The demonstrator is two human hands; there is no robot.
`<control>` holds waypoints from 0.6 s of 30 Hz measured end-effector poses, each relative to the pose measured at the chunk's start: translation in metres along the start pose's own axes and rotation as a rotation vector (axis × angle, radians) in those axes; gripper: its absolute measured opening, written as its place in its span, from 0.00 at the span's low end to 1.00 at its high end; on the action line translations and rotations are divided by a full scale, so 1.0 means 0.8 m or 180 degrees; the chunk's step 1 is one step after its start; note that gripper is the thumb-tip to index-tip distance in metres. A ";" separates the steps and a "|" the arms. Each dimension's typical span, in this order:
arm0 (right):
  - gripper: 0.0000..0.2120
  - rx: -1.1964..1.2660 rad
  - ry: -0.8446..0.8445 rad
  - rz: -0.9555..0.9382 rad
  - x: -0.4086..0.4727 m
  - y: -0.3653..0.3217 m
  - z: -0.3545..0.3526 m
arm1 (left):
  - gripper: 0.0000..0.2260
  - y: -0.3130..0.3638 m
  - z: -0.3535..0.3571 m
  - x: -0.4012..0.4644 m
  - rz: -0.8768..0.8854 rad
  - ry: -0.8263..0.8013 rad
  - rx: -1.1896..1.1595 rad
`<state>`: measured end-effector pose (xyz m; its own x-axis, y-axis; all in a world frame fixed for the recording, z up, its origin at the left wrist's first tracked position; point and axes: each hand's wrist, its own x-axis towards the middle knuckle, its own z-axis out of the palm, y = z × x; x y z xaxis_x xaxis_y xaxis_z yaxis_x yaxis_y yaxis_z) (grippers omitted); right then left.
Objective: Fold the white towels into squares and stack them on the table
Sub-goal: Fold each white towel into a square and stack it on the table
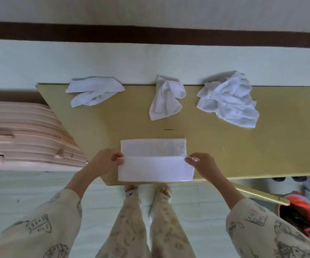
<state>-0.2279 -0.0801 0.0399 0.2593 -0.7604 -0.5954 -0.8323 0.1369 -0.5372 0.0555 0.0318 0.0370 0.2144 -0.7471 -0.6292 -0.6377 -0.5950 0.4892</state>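
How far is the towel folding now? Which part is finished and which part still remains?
Done: no finished square or stack shows on the table. In hand: the left hand and right hand pinch the ends of the near towel's edge, brought about halfway over it, so its first fold is in progress. Left: three crumpled towels along the far edge, then stacking.

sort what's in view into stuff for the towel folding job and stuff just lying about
For the job:
half-folded towel, pinched by left hand and right hand
three crumpled towels
table

Just lying about:
pink boards
red bag
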 end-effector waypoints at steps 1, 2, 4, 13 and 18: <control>0.12 0.0075 0.0053 0.0028 0.013 0.000 0.001 | 0.07 -0.002 -0.001 0.013 -0.0068 0.0093 -0.0186; 0.12 0.0115 0.0084 0.0032 0.025 -0.001 0.003 | 0.06 -0.004 -0.002 0.025 -0.0129 0.0194 -0.0388; 0.13 0.0153 0.0142 0.0042 0.048 -0.004 0.007 | 0.03 -0.007 -0.002 0.043 -0.0187 0.0344 -0.0757; 0.10 0.0478 0.0540 0.0215 0.107 -0.002 0.031 | 0.02 -0.027 0.016 0.086 -0.0570 0.0610 -0.1374; 0.08 0.0577 0.0811 0.0300 0.118 0.005 0.043 | 0.05 -0.025 0.025 0.095 -0.0660 0.0912 -0.1273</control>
<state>-0.1901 -0.1294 -0.0388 0.0350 -0.8703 -0.4912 -0.7401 0.3077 -0.5980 0.0698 -0.0076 -0.0326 0.5351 -0.6195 -0.5743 -0.2408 -0.7635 0.5992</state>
